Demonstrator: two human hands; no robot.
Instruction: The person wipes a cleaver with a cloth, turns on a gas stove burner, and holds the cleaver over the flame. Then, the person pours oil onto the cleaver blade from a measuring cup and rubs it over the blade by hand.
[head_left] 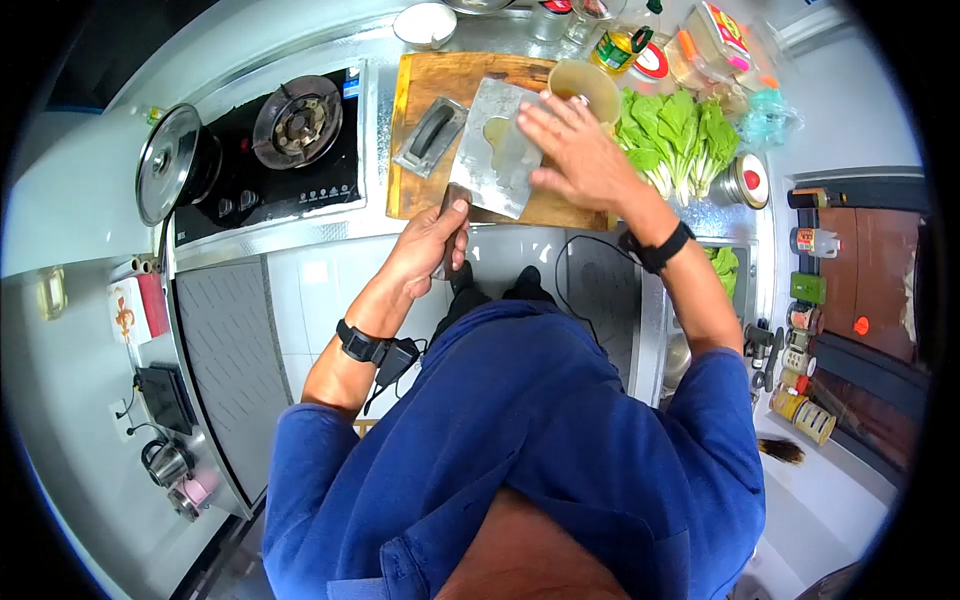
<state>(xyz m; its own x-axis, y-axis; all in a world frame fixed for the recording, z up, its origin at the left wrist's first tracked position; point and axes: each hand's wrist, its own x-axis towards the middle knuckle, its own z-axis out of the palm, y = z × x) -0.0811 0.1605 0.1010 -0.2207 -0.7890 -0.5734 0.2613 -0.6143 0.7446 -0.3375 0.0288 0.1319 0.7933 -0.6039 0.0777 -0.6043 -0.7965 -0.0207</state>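
Observation:
My left hand (432,243) is closed round the dark handle of a cleaver (478,150). Its broad metal blade lies over the wooden cutting board (410,195), with a wet-looking, yellowish patch on its face. The fingers of my right hand (580,150) are stretched out at the blade's right side; whether they press on it I cannot tell. Left of the blade, a flat metal tool with a black handle (432,135) rests on the board. A pale bowl (588,82) stands just beyond my right hand, partly hidden by it.
Leafy greens (672,140) lie right of the board, beside a round tin (742,182). An oil bottle (618,48) and plastic tubs (705,50) stand at the back. To the left are a gas burner (298,122) and a lidded pan (172,165). A white bowl (425,25) sits behind.

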